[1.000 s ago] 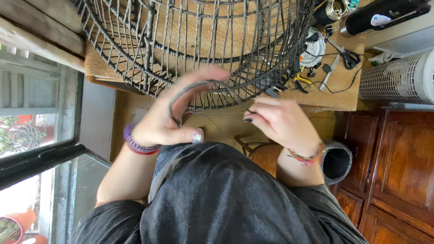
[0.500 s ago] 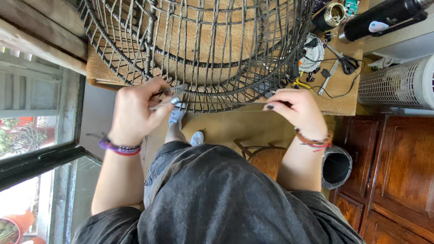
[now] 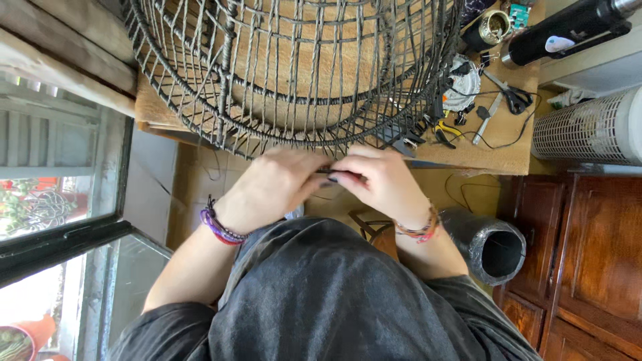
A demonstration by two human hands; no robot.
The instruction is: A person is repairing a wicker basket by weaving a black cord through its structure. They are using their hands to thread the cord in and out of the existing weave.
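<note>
Both hands now meet just below the near rim of the big round cage of dark woven wire and cord (image 3: 294, 73) — the left hand (image 3: 271, 187) and right hand (image 3: 381, 180) pinch one thin dark strand (image 3: 326, 171) between closed fingertips. Half a second ago they were apart, the left gripping the rim at the left and the right at the right — so the work has shifted to the strand. The wooden bench (image 3: 495, 150) with scissors (image 3: 511, 97) lies far right.

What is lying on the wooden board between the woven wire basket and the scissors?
In the head view, yellow-handled pliers and black clips lie between the basket and scissors.
</note>
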